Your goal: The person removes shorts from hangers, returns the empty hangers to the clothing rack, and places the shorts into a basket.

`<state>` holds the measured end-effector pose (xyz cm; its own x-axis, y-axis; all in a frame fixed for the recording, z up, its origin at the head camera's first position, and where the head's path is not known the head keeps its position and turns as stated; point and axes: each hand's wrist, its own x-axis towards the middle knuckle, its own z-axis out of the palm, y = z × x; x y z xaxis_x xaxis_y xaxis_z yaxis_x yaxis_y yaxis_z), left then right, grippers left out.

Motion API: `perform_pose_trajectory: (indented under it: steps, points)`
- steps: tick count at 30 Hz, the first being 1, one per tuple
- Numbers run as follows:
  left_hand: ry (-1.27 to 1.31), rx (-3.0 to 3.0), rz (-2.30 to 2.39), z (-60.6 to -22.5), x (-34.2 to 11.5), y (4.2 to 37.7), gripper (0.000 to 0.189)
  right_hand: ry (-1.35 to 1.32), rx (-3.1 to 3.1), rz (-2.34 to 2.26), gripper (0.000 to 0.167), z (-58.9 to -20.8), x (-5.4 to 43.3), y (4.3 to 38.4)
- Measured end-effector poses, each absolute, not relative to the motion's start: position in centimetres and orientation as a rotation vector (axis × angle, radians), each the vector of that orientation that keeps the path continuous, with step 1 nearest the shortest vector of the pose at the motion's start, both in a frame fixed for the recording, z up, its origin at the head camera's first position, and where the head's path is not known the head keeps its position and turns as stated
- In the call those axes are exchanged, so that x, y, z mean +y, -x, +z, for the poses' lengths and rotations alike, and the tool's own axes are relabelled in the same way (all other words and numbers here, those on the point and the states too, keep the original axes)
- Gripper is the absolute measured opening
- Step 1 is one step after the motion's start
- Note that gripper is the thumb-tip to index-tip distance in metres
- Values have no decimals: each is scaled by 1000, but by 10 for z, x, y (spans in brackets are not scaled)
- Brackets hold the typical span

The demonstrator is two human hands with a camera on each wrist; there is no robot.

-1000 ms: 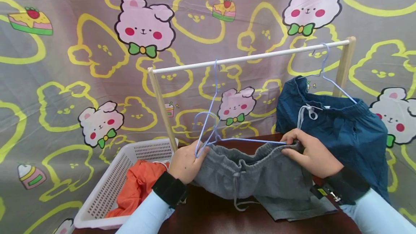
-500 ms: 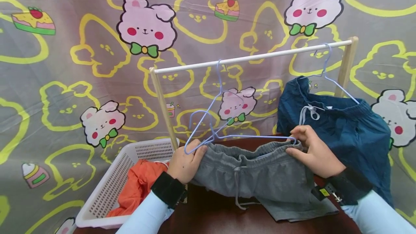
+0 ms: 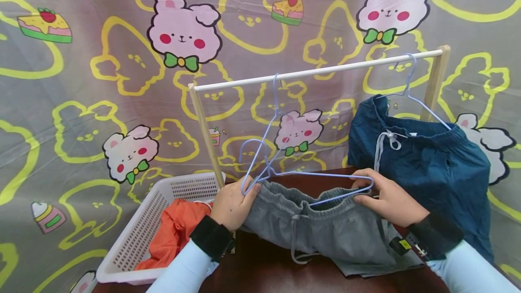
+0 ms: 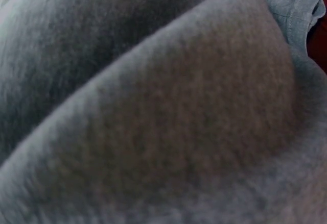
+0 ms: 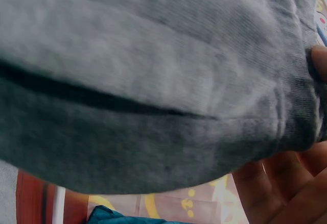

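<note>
Grey drawstring shorts (image 3: pixel 305 225) are stretched between both hands in the head view. My left hand (image 3: pixel 233 205) grips the waistband's left side. My right hand (image 3: pixel 392 198) pinches its right side, fingers at the right end of a light blue hanger (image 3: pixel 317 174). The hanger's lower bar dips inside the waist opening; its left end is hidden near the left hand. The left wrist view holds mostly blurred grey cloth (image 4: pixel 179 106). Some fingers (image 5: pixel 286 183) show beside the waistband (image 5: pixel 296 91) in the right wrist view.
A second blue hanger (image 3: pixel 275 98) hangs from the white rod (image 3: pixel 325 70), overlapping the left hand in view. Blue shorts (image 3: pixel 419 162) hang on a hanger at the right. At left, a white basket (image 3: pixel 122 238) holds orange clothing (image 3: pixel 175 229). A patterned curtain (image 3: pixel 81 171) backs the table.
The held hanger's right end has shifted slightly right, and its lower bar now shows inside the waist opening. My right hand has moved a little around it; the left hand stays nearly still.
</note>
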<state>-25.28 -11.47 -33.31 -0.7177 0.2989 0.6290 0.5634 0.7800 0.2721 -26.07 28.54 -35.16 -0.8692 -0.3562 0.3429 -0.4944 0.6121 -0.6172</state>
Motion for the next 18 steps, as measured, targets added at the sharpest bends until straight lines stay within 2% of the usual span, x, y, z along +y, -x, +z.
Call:
perform_pose_trajectory:
  steps: [4,12,18]
  points:
    - [642,-2400,-594,-333,-113,252,36,-711,-2656,1104,42,-353,285,261]
    - [646,-2385,-594,-334,-111,252,35,-710,-2653,1143,43,-352,285,261]
    - [647,-2386,-579,-334,-109,252,35,-704,-2615,1133,53,-352,283,261]
